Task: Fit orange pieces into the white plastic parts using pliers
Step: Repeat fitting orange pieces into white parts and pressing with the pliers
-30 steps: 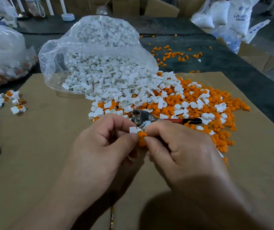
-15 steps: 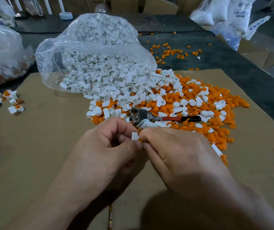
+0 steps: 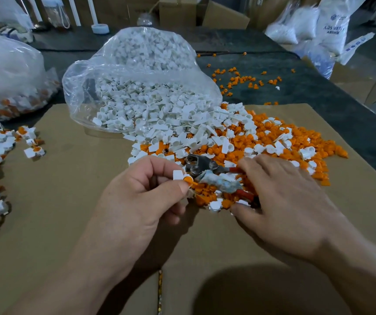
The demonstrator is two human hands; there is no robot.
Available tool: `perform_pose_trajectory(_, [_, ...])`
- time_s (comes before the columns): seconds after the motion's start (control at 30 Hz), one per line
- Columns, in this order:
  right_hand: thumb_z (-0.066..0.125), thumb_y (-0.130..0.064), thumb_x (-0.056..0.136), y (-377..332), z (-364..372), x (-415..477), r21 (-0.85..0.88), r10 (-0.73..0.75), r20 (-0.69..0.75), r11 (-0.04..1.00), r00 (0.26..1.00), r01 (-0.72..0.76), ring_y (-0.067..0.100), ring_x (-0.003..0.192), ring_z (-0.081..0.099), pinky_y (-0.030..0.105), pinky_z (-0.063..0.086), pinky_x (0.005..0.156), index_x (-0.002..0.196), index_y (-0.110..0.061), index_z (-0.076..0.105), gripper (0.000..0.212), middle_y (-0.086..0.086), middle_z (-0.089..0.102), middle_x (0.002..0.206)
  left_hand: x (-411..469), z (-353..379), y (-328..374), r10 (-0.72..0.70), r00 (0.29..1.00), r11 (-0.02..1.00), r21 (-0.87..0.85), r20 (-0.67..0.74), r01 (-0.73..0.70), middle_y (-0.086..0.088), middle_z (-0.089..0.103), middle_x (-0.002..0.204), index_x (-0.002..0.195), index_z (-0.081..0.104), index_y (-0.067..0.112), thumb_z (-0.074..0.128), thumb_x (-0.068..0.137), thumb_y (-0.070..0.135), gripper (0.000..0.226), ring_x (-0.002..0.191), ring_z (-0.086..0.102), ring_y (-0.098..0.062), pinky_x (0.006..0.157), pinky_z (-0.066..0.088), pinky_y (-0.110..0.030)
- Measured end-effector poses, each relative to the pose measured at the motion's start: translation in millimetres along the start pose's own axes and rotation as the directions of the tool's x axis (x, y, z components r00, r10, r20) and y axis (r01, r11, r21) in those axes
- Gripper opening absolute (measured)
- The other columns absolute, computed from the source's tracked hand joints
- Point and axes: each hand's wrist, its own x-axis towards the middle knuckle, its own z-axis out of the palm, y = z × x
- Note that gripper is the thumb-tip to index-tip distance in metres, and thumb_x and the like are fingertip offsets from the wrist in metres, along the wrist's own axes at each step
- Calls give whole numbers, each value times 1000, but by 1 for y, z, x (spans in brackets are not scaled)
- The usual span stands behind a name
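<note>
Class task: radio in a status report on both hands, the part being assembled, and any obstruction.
Left hand pinching small white plastic part with orange piece. Right hand closing around red-handled pliers on the pile. Nothing in the way.

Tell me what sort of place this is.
Probably a small workshop or factory storeroom: a clear bag spilling white parts, sacks and cardboard boxes stacked behind, cardboard sheet as the work surface.

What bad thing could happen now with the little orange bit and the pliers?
The orange piece looks only loosely seated in the white part pinched by the left hand, so it might pop out. The right hand is closing on the pliers lying in the loose pile; lifting them could scatter pieces or nip a finger.
</note>
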Motion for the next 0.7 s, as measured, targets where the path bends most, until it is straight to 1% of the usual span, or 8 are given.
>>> perform_pose_trajectory(0.1, [21, -69, 80, 1, 0, 3, -27, -15, 17, 1000, 1000, 15, 13, 129, 26, 35, 28, 108, 142, -37, 18, 70, -12, 31, 140, 0, -1, -1, -10, 1000, 1000, -11, -2, 10, 0, 60, 57, 77, 72, 25, 73, 85, 6, 20, 54, 61, -10, 49, 49, -19])
perform_pose_trajectory(0.17, [20, -69, 79, 3, -1, 5, -40, -14, 10, 999, 1000, 14, 13, 127, 25, 34, 29, 107, 141, -38, 22, 70, -14, 33, 138, 0, -2, -2, -13, 1000, 1000, -10, 11, 13, 1, 59, 58, 78, 72, 24, 75, 85, 9, 17, 55, 61, -10, 49, 50, -20])
perform_pose_trajectory(0.23, [21, -70, 78, 5, -1, 7, -45, -16, 7, 999, 1000, 16, 12, 123, 25, 32, 29, 104, 140, -39, 25, 70, -15, 35, 135, 1, -3, -3, -11, 1000, 1000, -6, 9, 11, 0, 60, 58, 78, 71, 25, 72, 87, 8, 19, 55, 61, -10, 49, 49, -20])
perform_pose_trajectory(0.3, [22, -72, 77, 6, -1, 7, -34, -15, 14, 999, 1000, 16, 12, 121, 24, 32, 29, 103, 139, -40, 24, 69, -16, 34, 134, 2, -3, -3, -16, 1000, 1000, -10, -2, 16, -1, 60, 59, 78, 72, 25, 70, 85, 9, 18, 55, 62, -10, 49, 49, -20])
perform_pose_trajectory(0.4, [19, -74, 76, 7, -1, 7, -38, -27, 32, 999, 999, 28, 11, 125, 24, 34, 29, 105, 141, -41, 18, 72, -18, 29, 140, 2, -2, -2, -25, 1000, 1000, -15, -11, 25, 0, 60, 58, 77, 72, 26, 70, 84, 8, 19, 55, 62, -10, 49, 49, -19])
perform_pose_trajectory(0.5, [22, -73, 79, 5, 1, 9, -45, -53, 29, 998, 998, 54, 12, 124, 29, 37, 29, 101, 140, -42, 17, 68, -21, 33, 141, 3, -2, -2, -30, 999, 999, -13, -16, 30, 0, 60, 58, 76, 72, 27, 70, 85, 7, 22, 54, 62, -10, 48, 49, -19])
perform_pose_trajectory(0.6, [30, -73, 81, 5, 3, 11, -30, -60, 7, 998, 998, 60, 12, 118, 33, 37, 28, 98, 135, -45, 23, 62, -21, 40, 132, 2, 0, -1, -31, 999, 999, -9, -29, 30, 0, 58, 57, 76, 72, 26, 70, 84, 6, 22, 53, 61, -10, 47, 49, -19])
perform_pose_trajectory(0.7, [36, -68, 84, 2, 5, 12, -3, -47, -18, 999, 999, 47, 12, 114, 33, 35, 27, 97, 132, -41, 28, 56, -16, 40, 123, 3, 1, -1, -34, 999, 999, -19, -40, 33, 1, 57, 55, 76, 72, 25, 70, 85, 2, 24, 51, 61, -10, 46, 49, -19])
